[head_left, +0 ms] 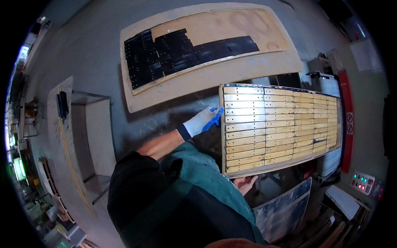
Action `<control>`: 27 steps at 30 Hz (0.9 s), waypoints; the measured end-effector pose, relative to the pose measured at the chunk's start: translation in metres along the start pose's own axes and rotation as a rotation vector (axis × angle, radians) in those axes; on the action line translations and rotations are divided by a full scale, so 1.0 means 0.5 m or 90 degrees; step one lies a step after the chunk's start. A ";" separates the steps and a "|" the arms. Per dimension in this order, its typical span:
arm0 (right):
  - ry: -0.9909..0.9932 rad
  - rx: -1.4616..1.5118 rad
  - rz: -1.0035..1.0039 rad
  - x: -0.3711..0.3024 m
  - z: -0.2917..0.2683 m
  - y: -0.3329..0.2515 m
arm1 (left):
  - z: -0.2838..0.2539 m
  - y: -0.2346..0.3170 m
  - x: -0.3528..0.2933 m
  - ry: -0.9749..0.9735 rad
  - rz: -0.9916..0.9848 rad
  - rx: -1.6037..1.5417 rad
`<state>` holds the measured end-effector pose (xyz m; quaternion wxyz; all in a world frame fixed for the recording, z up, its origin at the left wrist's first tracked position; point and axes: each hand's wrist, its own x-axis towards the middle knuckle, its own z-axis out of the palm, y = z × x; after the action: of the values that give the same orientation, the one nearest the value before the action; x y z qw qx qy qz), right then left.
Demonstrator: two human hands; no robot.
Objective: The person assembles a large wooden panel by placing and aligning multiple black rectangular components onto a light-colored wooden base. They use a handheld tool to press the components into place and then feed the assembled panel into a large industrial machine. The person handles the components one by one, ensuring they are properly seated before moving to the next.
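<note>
A long shallow board [222, 136] carries rows of pale yellow rectangular strips [279, 120], many with small dark holes near their ends. My left hand [203, 120], in a white and blue glove, grips the board's left edge with its fingertips. Below the board's near left corner is my right hand [245, 184], bare and turned palm up. It supports the underside, and part of it is hidden by the board and my green apron [198, 169].
Beyond lies a larger board [248, 25] partly covered with black strips [165, 53]. A bench [60, 136] with thin rods stands at left. On the right are a red post [346, 120], a control box [363, 182] with lit buttons, and a dark panel [285, 211] leaning below.
</note>
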<state>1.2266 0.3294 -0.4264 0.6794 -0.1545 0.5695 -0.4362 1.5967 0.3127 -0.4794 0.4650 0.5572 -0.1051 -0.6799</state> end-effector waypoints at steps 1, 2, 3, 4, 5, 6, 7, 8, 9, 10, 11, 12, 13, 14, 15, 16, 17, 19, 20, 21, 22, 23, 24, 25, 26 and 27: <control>0.011 -0.014 -0.023 -0.012 0.013 0.010 | -0.008 -0.021 0.008 -0.024 0.007 -0.016; 0.025 -0.029 -0.044 -0.024 0.027 0.021 | -0.017 -0.055 0.024 -0.049 0.011 -0.032; 0.049 -0.035 -0.078 -0.036 0.040 0.033 | -0.018 -0.070 0.042 -0.089 0.014 -0.040; 0.081 0.000 -0.076 -0.035 0.050 0.043 | -0.015 -0.041 0.030 -0.137 0.028 -0.087; 0.126 -0.010 -0.096 -0.036 0.058 0.058 | -0.028 -0.012 0.009 -0.151 -0.017 -0.047; 0.165 -0.026 -0.127 -0.031 0.081 0.058 | -0.033 -0.090 0.062 -0.210 0.018 -0.250; 0.217 -0.025 -0.167 -0.022 0.091 0.067 | -0.044 -0.095 0.076 -0.262 0.003 -0.323; 0.298 -0.074 -0.217 -0.006 0.076 0.079 | -0.045 -0.071 0.073 -0.282 0.015 -0.343; 0.319 -0.085 -0.253 0.002 0.083 0.075 | -0.043 -0.090 0.095 -0.300 0.076 -0.267; 0.319 -0.097 -0.255 0.013 0.076 0.073 | -0.051 -0.070 0.089 -0.322 0.042 -0.278; 0.324 -0.107 -0.250 0.017 0.071 0.077 | -0.048 -0.038 0.079 -0.329 0.025 -0.212; 0.304 -0.063 -0.286 0.017 0.093 0.077 | -0.055 -0.043 0.094 -0.356 0.028 -0.197; 0.303 -0.063 -0.293 0.024 0.093 0.072 | -0.056 -0.043 0.103 -0.369 0.040 -0.179; 0.302 -0.056 -0.288 0.030 0.088 0.077 | -0.048 -0.029 0.100 -0.379 0.034 -0.191; 0.298 -0.054 -0.279 0.036 0.086 0.084 | -0.047 -0.017 0.095 -0.382 0.026 -0.207; 0.312 -0.070 -0.285 0.042 0.085 0.089 | -0.062 -0.039 0.120 -0.397 0.030 -0.163; 0.316 -0.048 -0.292 0.039 0.093 0.093 | -0.058 -0.032 0.118 -0.393 0.022 -0.149; 0.313 -0.019 -0.297 0.024 0.128 0.087 | -0.060 -0.009 0.107 -0.402 0.036 -0.107; 0.313 -0.015 -0.288 0.023 0.126 0.088 | -0.054 0.006 0.096 -0.397 0.035 -0.093; 0.312 -0.021 -0.281 0.021 0.121 0.091 | -0.053 0.011 0.085 -0.391 0.034 -0.090; 0.312 -0.028 -0.273 0.021 0.116 0.092 | -0.049 0.018 0.076 -0.385 0.033 -0.087; 0.304 -0.023 -0.265 0.021 0.111 0.095 | -0.043 0.031 0.062 -0.378 0.013 -0.095; 0.295 -0.018 -0.256 0.024 0.105 0.096 | -0.042 0.035 0.057 -0.385 0.021 -0.103; 0.285 -0.018 -0.247 0.026 0.099 0.095 | -0.043 0.033 0.051 -0.390 0.030 -0.115; 0.288 -0.028 -0.245 0.028 0.095 0.095 | -0.044 0.032 0.053 -0.395 0.011 -0.137; 0.291 -0.024 -0.247 0.028 0.100 0.092 | -0.046 0.027 0.057 -0.399 0.012 -0.135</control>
<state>1.2910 0.3306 -0.4524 0.4346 -0.1711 0.6754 -0.5707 1.6249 0.2926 -0.4978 0.4716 0.2683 -0.1765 -0.8212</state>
